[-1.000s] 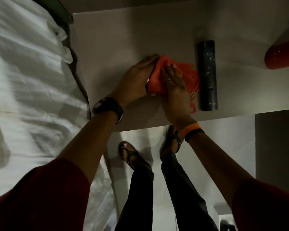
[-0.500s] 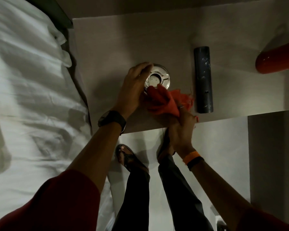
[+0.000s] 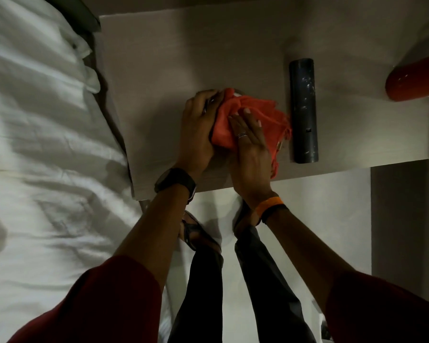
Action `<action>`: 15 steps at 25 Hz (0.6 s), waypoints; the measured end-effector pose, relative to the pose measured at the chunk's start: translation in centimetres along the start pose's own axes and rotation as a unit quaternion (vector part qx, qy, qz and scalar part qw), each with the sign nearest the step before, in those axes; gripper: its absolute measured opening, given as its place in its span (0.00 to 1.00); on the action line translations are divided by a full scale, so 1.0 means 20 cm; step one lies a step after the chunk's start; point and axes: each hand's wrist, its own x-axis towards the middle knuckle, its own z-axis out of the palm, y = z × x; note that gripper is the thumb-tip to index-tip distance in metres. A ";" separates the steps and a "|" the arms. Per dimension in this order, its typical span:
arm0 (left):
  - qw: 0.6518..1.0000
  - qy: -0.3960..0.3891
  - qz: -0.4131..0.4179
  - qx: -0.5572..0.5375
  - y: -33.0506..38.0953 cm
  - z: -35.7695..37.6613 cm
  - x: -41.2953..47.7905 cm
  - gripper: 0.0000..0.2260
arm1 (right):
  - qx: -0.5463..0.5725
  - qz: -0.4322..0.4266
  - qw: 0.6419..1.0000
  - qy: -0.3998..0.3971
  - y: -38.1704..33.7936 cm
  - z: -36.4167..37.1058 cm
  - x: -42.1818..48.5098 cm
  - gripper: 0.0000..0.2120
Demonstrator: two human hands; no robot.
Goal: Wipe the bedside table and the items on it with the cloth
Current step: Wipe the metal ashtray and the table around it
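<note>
While both hands are working near the front edge of the table [image 3: 159, 70], the cloth [image 3: 255, 120] is lying bunched between and under them, its frayed orange edge trailing out to the right. The left hand [image 3: 198, 129] is curling around the left side of a round object that is almost wholly covered; only a sliver of pale rim [image 3: 237, 93] is peeking out just beyond the fingertips, so what it is cannot be told. Whether the left fingers are gripping that object or only steadying it is not clear. The right hand [image 3: 249, 142] is lying flat and open on top of the cloth, fingers stretched forward and pressing the fabric down, a ring [image 3: 242, 135] showing on one finger. Just right of the right hand, and just beside the cloth's fringe, a dark cylinder [image 3: 303, 110] is lying on its side on the tabletop, pointing away from the person. Farther right, well apart from the hands, a red rounded thing [image 3: 416, 81] is sitting at the frame's edge. Left of the left hand, rumpled white bedding [image 3: 40, 144] is running alongside the table. A dark watch [image 3: 176, 181] is wrapping the left wrist, and an orange band [image 3: 269, 203] is circling the right wrist.
</note>
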 end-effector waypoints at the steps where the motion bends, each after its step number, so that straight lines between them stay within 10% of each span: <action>1: 0.999 0.003 -0.020 -0.034 0.01 0.00 -0.02 0.21 | 0.034 0.035 0.999 -0.001 -0.03 -0.01 -0.01 0.24; 4: 0.984 0.063 -0.146 -0.078 0.10 0.03 -0.06 0.18 | 0.169 0.155 0.973 -0.029 -0.08 -0.04 -0.08 0.23; 9: 0.973 0.032 -0.172 0.153 0.16 0.04 -0.11 0.24 | 0.419 0.336 0.835 0.124 -0.07 -0.29 -0.07 0.10; 12: 0.987 -0.051 -0.087 0.124 0.06 -0.05 -0.12 0.38 | 0.378 0.318 0.853 0.171 -0.05 -0.36 0.01 0.08; 15: 0.990 -0.133 -0.001 0.055 -0.01 -0.15 0.00 0.43 | 0.235 0.206 0.946 0.085 -0.07 -0.26 0.09 0.10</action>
